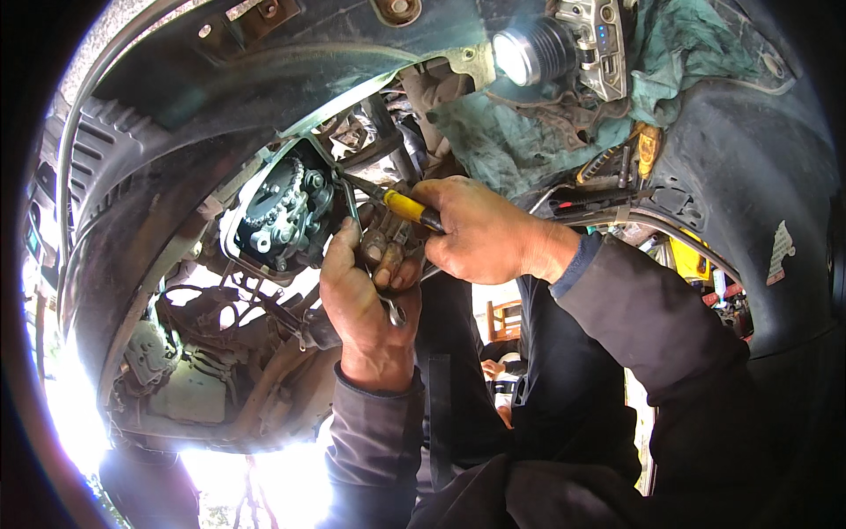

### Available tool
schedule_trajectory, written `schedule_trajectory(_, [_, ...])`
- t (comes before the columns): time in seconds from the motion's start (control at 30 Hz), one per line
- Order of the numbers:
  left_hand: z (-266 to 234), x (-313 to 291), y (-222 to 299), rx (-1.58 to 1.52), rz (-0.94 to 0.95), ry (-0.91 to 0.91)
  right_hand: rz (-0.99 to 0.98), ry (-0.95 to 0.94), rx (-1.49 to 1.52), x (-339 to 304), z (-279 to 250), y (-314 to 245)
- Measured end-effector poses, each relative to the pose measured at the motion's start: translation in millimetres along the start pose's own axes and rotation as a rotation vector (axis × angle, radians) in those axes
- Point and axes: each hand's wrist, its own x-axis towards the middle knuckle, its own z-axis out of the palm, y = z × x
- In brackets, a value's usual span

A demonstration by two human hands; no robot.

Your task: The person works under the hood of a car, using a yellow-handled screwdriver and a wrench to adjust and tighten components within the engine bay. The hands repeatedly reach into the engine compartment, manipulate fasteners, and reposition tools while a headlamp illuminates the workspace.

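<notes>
Up and left of my left fingers (389, 263) sits the open housing (232, 238), chain (300, 170) showing; they curl round a metal wrench (398, 316), while my right fingers (454, 194) grip the yellow-and-black handled tool (407, 208).

A hand could get to the chain wheel (271, 201) from the front, inside the metal rim (229, 235). Beside it, the left hand (368, 295), the right hand (483, 226) and the yellow screwdriver (406, 208) were in the way, with dark bars (384, 132) just above.
</notes>
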Motion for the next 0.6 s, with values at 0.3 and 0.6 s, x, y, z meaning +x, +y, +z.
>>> schedule_trajectory(0.3, [4.7, -0.1, -2.4, -0.018, -0.003, 0.065, -0.035, -0.079, -0.036, 2.2, -11.4, 16.7])
schedule_trajectory(0.6, [12.1, -7.3, 15.5, -0.152, -0.08, 0.024, -0.073, -0.078, -0.162, 6.3, -19.6, 19.2])
